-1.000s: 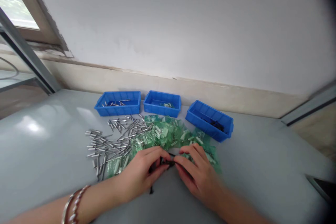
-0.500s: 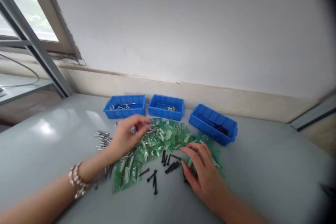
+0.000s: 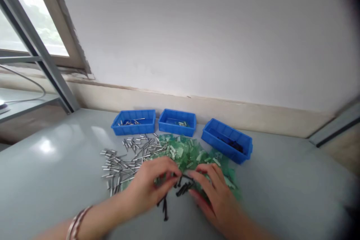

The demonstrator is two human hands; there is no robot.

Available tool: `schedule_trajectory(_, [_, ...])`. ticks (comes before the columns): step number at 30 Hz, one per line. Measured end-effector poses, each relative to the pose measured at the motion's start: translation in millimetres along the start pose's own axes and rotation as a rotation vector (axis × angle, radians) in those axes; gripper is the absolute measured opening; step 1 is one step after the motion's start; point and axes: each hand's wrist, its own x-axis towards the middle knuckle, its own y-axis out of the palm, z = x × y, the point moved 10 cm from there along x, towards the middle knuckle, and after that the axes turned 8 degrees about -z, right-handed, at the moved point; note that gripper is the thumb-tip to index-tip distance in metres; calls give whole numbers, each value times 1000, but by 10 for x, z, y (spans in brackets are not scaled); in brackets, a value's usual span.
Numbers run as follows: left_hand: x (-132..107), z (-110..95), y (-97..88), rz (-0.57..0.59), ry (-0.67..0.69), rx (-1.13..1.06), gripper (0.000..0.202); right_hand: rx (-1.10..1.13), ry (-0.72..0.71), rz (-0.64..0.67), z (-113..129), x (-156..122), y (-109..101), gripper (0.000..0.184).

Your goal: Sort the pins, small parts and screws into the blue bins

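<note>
My left hand (image 3: 153, 185) and my right hand (image 3: 215, 191) meet over a cluster of small black screws (image 3: 182, 186) on the grey table (image 3: 56, 165). The left hand's fingertips are pinched together at the screws; what they grip is too small to make out. The right hand's fingers lie curved over the screws and the edge of a heap of small green plastic packets (image 3: 191, 153). Silver metal pins (image 3: 123, 159) lie scattered to the left of the packets.
Three blue bins stand in a row near the wall: the left bin (image 3: 134, 122) holds silver pins, the middle bin (image 3: 176, 122) some green packets, the right bin (image 3: 227, 140) black screws. A window (image 3: 25, 26) is at the far left.
My left hand came back from the silver pins and green packets to the black screws. The right hand shifted slightly left toward them. The view rose a little.
</note>
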Motion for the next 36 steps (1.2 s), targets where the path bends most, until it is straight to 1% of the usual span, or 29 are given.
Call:
schedule_trajectory(1, [-55, -91, 138, 64, -4, -54, 8, 12, -13, 25, 22, -7, 17, 20])
schedule_trajectory(2, [-99, -124, 219, 90, -29, -69, 9, 24, -21, 47, 41, -14, 30, 19])
schedule_trajectory(4, [-154, -142, 288, 100, -47, -79, 7, 47, -24, 74, 71, -28, 45, 19])
schedule_trajectory(10, [-170, -123, 289, 74, -6, -67, 6, 56, -41, 37, 186, 3, -24, 21])
schedule_trajectory(12, [-178, -116, 291, 75, 11, -25, 6, 38, -51, 7, 173, 47, -79, 22])
schedule_trajectory(13, [-186, -112, 293, 83, 29, 9, 8, 17, -50, -18, 127, 75, -126, 23])
schedule_trajectory(14, [-194, -101, 291, 94, 49, 57, 11, -19, -42, -56, 45, 104, -194, 22])
schedule_trajectory(16, [-208, -61, 283, 127, 95, 189, 19, -138, 0, -143, -228, 145, -371, 20])
schedule_trajectory(17, [-211, -26, 275, 145, 108, 257, 22, -227, 49, -209, -420, 146, -497, 19])
schedule_trajectory(19, [-212, 50, 274, 201, 112, 347, 26, -451, 192, -285, -862, 94, -725, 21])
schedule_trajectory(21, [-215, 100, 304, 271, 110, 378, 25, -634, 352, -260, -1283, -6, -864, 23])
schedule_trajectory(22, [-217, 109, 326, 302, 113, 383, 23, -692, 418, -228, -1444, -58, -904, 24])
schedule_trajectory(23, [-221, 112, 350, 328, 117, 382, 21, -719, 452, -208, -1539, -92, -931, 28])
schedule_trajectory(24, [-224, 110, 370, 342, 120, 378, 20, -711, 459, -200, -1570, -104, -943, 32])
schedule_trajectory(25, [-226, 107, 386, 348, 122, 371, 19, -676, 449, -206, -1542, -94, -948, 34])
schedule_trajectory(26, [-229, 108, 396, 347, 120, 364, 19, -615, 424, -222, -1460, -67, -944, 35])
schedule_trajectory(27, [-231, 113, 402, 341, 116, 359, 18, -531, 386, -234, -1331, -25, -924, 34])
schedule_trajectory(28, [-233, 121, 404, 335, 110, 355, 17, -432, 334, -215, -1166, 27, -866, 32])
schedule_trajectory(29, [-237, 131, 405, 329, 105, 353, 16, -327, 273, -153, -971, 77, -761, 30])
schedule_trajectory(30, [-240, 142, 405, 325, 99, 354, 15, -237, 219, -59, -767, 107, -625, 26])
schedule_trajectory(32, [-243, 158, 399, 317, 92, 357, 15, -114, 157, 176, -394, 79, -316, 22])
schedule_trajectory(33, [-242, 161, 394, 311, 90, 359, 15, -87, 149, 278, -250, 29, -181, 23])
schedule_trajectory(34, [-238, 162, 389, 306, 89, 362, 15, -87, 142, 347, -136, -21, -80, 27])
schedule_trajectory(35, [-234, 159, 385, 301, 91, 363, 15, -112, 130, 413, -53, -77, 15, 29])
schedule_trajectory(36, [-229, 153, 381, 296, 94, 364, 15, -142, 126, 452, -7, -122, 82, 29])
